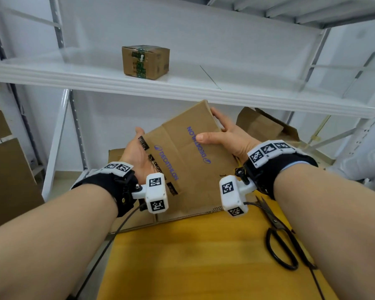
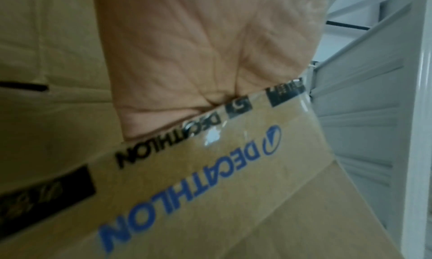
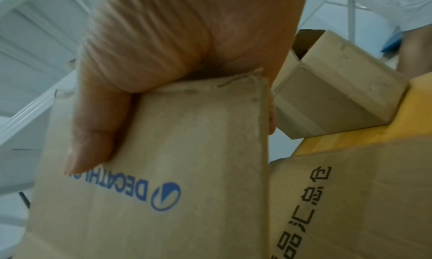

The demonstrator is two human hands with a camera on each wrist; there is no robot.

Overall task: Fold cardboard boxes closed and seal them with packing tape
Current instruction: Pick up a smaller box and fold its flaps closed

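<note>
A flattened brown cardboard box (image 1: 182,152) printed with blue DECATHLON logos is held tilted above the table, between both hands. My left hand (image 1: 134,150) takes its taped left edge, which wedges into the crook of the palm (image 2: 198,50); those fingers are hidden in the wrist view. My right hand (image 1: 223,137) grips the far right corner, thumb (image 3: 93,130) lying on the printed face and fingers behind the edge. The box (image 2: 233,189) carries old printed tape along its left side. No tape roll is in view.
Black scissors (image 1: 284,241) lie on the yellow table (image 1: 193,256) by my right forearm. More flat cardboard (image 1: 134,221) lies beneath the held box, and open boxes (image 1: 264,124) sit behind it. A small taped box (image 1: 145,61) stands on the white shelf (image 1: 204,89).
</note>
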